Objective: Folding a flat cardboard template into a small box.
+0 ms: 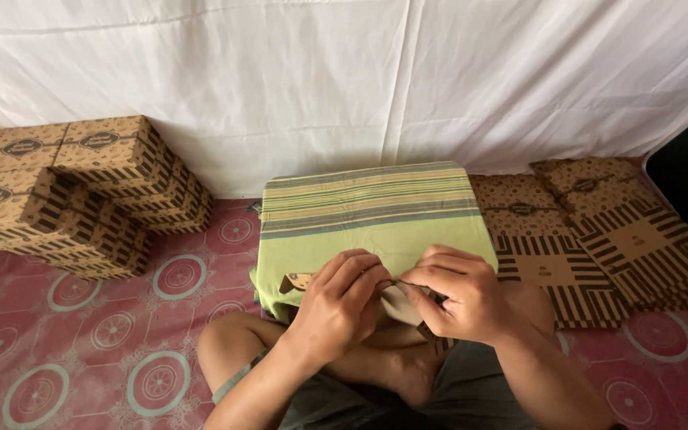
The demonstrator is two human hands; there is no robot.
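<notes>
My left hand (336,306) and my right hand (454,293) meet in front of me, both pinching a small brown patterned cardboard piece (296,281). Most of that piece is hidden under my fingers; one tab sticks out to the left. Just beyond my hands lies a green striped cloth (368,209) draped over a low raised surface. My crossed legs and a bare foot (408,370) sit below the hands.
Folded brown patterned boxes (73,187) are stacked at the left. Flat unfolded box blanks (599,231) lie in piles at the right. A white sheet (344,80) hangs behind. The floor mat (81,334) is red with round motifs.
</notes>
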